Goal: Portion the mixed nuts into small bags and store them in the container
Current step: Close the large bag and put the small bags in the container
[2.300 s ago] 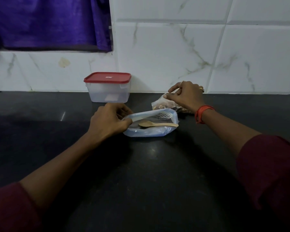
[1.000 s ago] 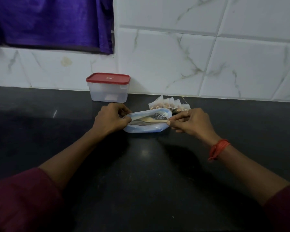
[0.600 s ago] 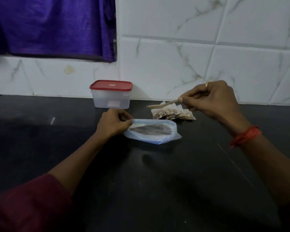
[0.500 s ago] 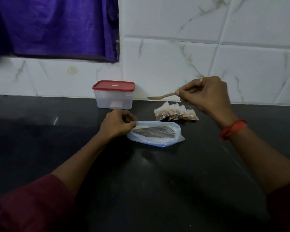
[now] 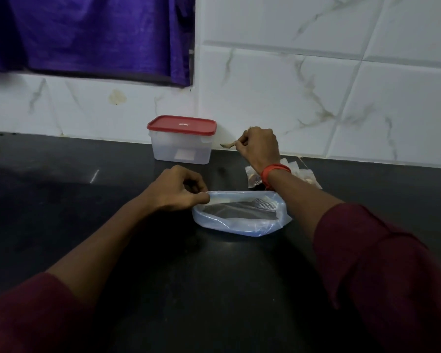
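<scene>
A large clear bluish plastic bag lies on the black counter with dark contents inside. My left hand pinches its left rim. My right hand is stretched out beyond the bag near the wall, shut on a small wooden spoon that points left toward the container. A clear plastic container with a red lid stands shut against the wall. Small filled bags of nuts lie behind the large bag, partly hidden by my right wrist.
The black counter runs to a white marble-tiled wall. A purple curtain hangs at the upper left above the counter.
My right hand took the wooden spoon out of the large bag, lifted it and carried it back toward the wall beside the container. My left hand kept hold of the bag's rim.
</scene>
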A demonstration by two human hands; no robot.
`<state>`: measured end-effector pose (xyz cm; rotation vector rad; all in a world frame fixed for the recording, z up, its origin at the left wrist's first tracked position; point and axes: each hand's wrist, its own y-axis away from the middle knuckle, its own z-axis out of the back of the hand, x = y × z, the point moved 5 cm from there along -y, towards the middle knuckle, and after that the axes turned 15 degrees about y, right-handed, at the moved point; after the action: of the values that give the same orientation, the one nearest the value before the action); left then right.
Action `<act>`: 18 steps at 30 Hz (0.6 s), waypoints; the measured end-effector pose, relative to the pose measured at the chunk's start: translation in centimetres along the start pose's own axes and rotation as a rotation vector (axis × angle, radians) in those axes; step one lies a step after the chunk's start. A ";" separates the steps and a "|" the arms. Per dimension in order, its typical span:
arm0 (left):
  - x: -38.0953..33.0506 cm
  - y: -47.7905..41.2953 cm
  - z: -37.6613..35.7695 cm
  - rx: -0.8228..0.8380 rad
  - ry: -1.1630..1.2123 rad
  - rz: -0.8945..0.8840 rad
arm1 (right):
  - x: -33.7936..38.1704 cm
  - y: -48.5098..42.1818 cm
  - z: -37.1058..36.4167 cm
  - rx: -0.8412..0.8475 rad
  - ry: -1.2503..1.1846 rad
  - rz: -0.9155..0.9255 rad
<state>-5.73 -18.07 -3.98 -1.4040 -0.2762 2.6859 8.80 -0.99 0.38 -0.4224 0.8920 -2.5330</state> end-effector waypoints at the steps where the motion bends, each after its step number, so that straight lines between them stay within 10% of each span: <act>1: 0.0 0.0 -0.1 0.016 0.004 -0.001 | 0.4 -0.3 -0.7 0.015 0.018 0.018; 18: 0.0 -0.3 -0.1 0.068 -0.171 -0.075 | 3.6 -1.0 -6.6 0.300 0.099 0.156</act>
<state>-5.65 -17.75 -3.92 -1.1253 -0.2432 2.7288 2.70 1.48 -3.37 -0.1293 0.5413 -2.5037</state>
